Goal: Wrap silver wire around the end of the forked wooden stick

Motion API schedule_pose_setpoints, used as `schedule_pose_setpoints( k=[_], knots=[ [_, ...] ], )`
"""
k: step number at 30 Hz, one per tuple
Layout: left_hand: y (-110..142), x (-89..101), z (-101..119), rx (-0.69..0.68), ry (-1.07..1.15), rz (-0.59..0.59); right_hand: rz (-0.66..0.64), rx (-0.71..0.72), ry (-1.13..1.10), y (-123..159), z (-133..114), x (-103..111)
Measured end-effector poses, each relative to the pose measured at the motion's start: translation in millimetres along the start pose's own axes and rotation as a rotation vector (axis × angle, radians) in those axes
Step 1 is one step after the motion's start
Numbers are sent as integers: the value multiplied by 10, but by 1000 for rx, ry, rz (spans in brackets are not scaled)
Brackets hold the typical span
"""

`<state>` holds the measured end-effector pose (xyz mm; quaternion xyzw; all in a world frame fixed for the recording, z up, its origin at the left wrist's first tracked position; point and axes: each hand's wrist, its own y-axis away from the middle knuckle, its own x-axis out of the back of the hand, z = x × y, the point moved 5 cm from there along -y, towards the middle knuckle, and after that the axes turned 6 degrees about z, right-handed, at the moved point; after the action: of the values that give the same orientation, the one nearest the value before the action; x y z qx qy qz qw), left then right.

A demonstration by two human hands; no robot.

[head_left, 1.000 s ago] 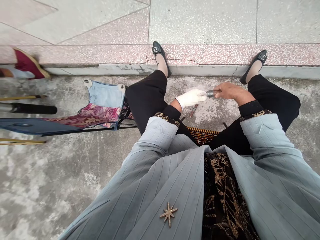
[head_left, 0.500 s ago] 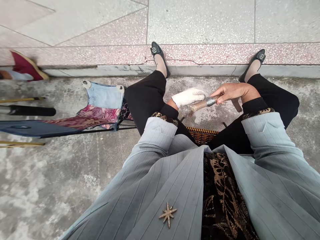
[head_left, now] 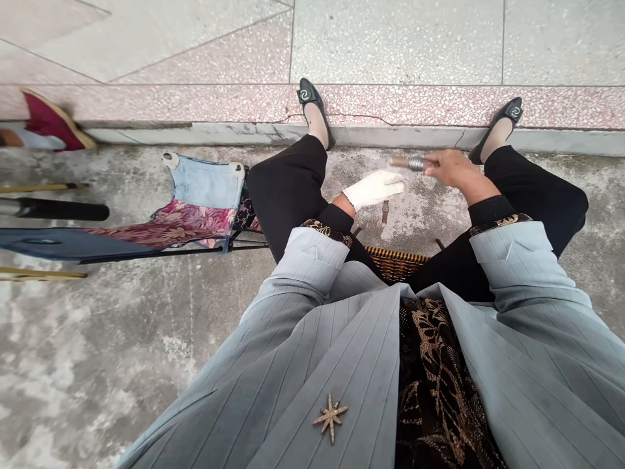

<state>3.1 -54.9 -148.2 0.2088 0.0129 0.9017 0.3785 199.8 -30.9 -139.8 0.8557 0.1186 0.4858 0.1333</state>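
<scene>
I sit with my legs apart on a concrete floor. My right hand (head_left: 452,168) is closed round a short stick-like tool with a metal band (head_left: 413,162), held level and pointing left above the floor. My left hand (head_left: 375,189) wears a white glove; its fingers lie stretched out and hold nothing, just below and left of the tool's tip. A small brown piece (head_left: 385,212) lies on the floor below the gloved hand.
A folding stool with blue and floral fabric (head_left: 195,208) lies at my left. Poles and a black handle (head_left: 53,210) lie further left. A raised terrazzo step (head_left: 195,104) runs across ahead, and my shoes (head_left: 312,104) rest against it. A woven seat edge (head_left: 395,260) shows between my legs.
My right hand has lifted the tool up and away from the gloved hand, turning it level. The gloved hand no longer touches it. The small brown piece now shows on the floor.
</scene>
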Motion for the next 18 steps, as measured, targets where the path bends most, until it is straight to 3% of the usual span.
schedule_pose_setpoints(
  k=[2,5,8,10,13,16,18],
  knots=[
    [12,49,17,-17,-118,6,-209,43,142,26,19,-105],
    [35,112,45,-15,-126,-5,-557,137,53,167,-18,-172],
    [38,160,52,21,16,31,-679,217,-199,312,-138,-49],
    [32,194,46,54,157,106,-565,235,-403,352,-230,107],
    [37,203,44,82,332,160,-238,186,-649,350,-292,329],
    [57,143,65,83,396,80,31,105,-706,306,-266,409],
    [64,91,80,67,407,14,117,69,-696,238,-225,371]
  ],
)
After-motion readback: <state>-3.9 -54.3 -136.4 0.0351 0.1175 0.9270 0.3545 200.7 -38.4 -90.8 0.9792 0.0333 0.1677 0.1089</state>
